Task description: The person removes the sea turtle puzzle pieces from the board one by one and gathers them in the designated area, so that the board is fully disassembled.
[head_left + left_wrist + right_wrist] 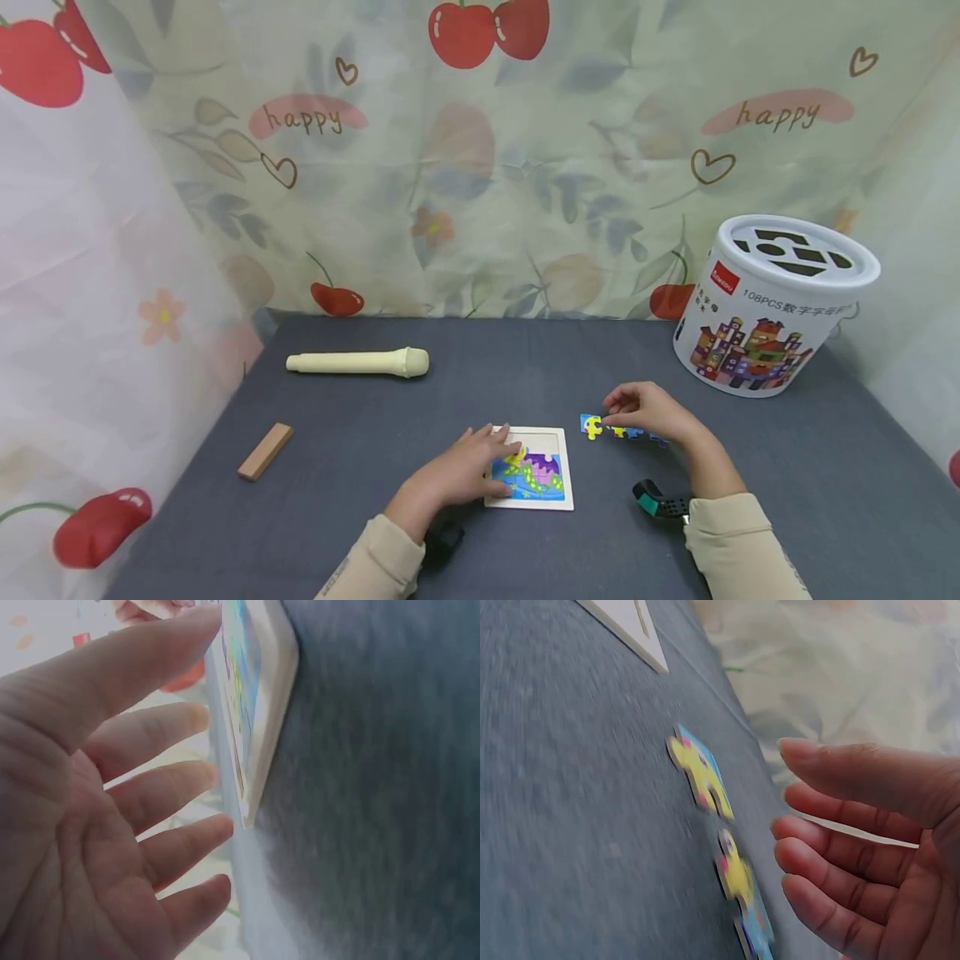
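Note:
A square wooden puzzle tray (529,505) lies on the dark table, its lower part filled with colourful pieces and bare wood showing along the top. My left hand (463,469) spreads over the tray's left side, thumb and fingertips at the picture; in the left wrist view the tray (276,697) stands beyond the thumb. To the right of the tray, several loose jigsaw pieces (592,426) form a row. Over them hovers my right hand (651,410), fingers loosely bent. In the right wrist view nothing is between its fingers, and yellow-and-blue pieces (703,778) lie beside the fingertips.
A cream microphone (358,362) lies at the back left, with a small wooden block (266,452) nearer the left edge. A white lidded bucket (750,333) with printed building blocks stands at the back right. By the right wrist is a black strap (660,502).

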Motion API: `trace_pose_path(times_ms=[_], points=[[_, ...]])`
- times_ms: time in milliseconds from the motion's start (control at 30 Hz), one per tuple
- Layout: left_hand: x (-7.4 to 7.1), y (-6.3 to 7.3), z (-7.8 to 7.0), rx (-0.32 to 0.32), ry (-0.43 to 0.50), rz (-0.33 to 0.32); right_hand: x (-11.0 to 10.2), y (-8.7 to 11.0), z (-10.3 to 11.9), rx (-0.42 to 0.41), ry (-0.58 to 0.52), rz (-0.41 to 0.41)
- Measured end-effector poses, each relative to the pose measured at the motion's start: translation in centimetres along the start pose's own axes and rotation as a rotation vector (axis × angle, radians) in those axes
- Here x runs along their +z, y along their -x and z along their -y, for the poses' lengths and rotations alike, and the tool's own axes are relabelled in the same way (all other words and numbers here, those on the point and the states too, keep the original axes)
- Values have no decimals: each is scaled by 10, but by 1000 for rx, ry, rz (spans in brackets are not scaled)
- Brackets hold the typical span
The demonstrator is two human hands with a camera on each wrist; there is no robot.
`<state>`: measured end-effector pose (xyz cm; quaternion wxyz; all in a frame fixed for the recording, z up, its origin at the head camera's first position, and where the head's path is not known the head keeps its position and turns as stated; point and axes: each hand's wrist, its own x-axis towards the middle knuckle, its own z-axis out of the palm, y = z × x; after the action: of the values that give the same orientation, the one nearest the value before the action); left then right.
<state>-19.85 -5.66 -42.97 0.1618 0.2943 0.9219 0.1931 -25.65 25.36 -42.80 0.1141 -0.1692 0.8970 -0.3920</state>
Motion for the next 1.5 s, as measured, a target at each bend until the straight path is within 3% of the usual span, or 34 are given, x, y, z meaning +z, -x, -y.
trace_pose_path(times_ms=[200, 500, 767, 1067, 1500], points=[[-2, 0, 9, -55, 46, 35, 12, -11, 13, -42, 37, 17], [-2, 2, 15, -66, 86, 51, 35, -28, 38, -93, 71, 67], [-1, 2, 16, -88, 122, 72, 57, -41, 58, -170, 91, 186], [-1, 1, 20, -72, 119, 74, 76, -48, 77, -182, 113, 265], [-1, 2, 22, -35, 145, 92, 94, -45, 80, -196, 55, 341]])
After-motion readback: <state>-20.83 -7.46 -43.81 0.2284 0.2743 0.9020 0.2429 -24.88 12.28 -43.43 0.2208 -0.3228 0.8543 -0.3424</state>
